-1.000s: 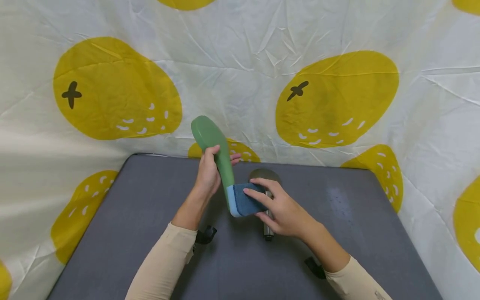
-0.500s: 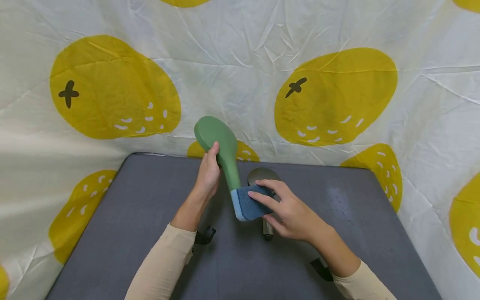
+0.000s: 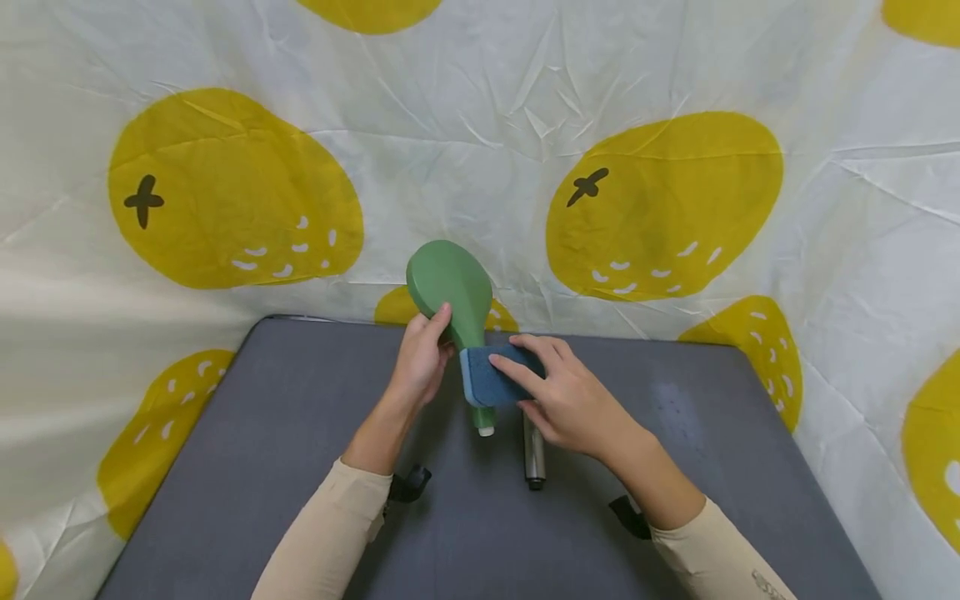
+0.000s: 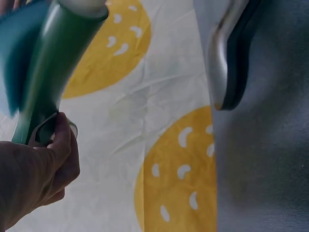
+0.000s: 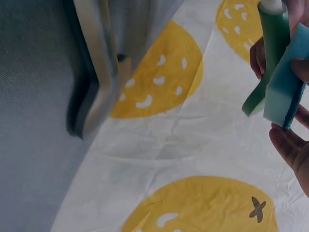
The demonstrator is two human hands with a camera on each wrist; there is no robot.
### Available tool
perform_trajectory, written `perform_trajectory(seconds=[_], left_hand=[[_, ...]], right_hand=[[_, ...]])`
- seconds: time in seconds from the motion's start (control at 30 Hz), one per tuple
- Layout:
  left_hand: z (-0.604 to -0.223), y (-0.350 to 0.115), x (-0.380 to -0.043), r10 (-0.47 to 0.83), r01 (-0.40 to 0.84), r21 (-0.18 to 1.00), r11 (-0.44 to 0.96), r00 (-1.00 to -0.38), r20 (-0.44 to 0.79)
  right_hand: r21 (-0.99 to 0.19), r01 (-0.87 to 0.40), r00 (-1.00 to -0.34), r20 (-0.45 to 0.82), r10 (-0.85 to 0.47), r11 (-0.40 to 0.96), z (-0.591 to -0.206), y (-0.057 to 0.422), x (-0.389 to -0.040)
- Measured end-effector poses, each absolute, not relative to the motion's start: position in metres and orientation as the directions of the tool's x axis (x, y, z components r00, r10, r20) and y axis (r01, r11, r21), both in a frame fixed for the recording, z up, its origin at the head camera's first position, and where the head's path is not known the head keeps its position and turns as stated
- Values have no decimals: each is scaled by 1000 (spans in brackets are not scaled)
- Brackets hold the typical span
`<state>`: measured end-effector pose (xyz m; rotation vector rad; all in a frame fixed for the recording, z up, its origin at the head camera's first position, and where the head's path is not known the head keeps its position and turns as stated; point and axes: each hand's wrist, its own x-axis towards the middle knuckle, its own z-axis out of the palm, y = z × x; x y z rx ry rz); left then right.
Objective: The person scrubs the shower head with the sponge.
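Observation:
My left hand (image 3: pixel 420 358) grips a green handheld shower head (image 3: pixel 450 279) near its neck, thumb along the near side. The shower head is raised above the table, its round end up and the handle's white-tipped end pointing down. A two-tone blue sponge (image 3: pixel 498 379) is pinched between the fingers and thumb of my right hand (image 3: pixel 581 400). Its lighter face lies against the green handle, partly covering it. In the right wrist view the sponge (image 5: pixel 287 87) sits right alongside the handle (image 5: pixel 274 38). The left wrist view shows my curled fingers (image 4: pixel 70 159) at the shower head.
Behind my right hand, a silver shower head (image 3: pixel 534 454) lies on the grey table (image 3: pixel 337 533), its upper part hidden. A white cloth with yellow fruit prints (image 3: pixel 450 183) hangs beyond the table's back edge and along its sides.
The shower head has turned more upright and shifted right. The sponge has slid up the handle from its lower end, so the white-tipped end now shows below it.

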<state>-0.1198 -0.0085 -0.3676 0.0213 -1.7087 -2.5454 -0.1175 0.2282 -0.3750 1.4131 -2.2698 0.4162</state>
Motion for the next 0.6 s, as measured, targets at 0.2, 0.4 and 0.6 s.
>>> perform_trajectory(seconds=[0.2,0.4,0.6], left_hand=[[-373,-7,-120,-50,39,895,-443,-999,19],[-376,-4,-118,-25,37,889,-457,-999,29],[-379,0,-120,-79,52,888,-458,-997,18]], right_hand=[[-63,-881,-426,536,-729,468,-366,225,-142],[-168,-859,-492,530,-691,483,-363,226,-156],[-295,-846,-532,517,-671,444,-374,232,-151]])
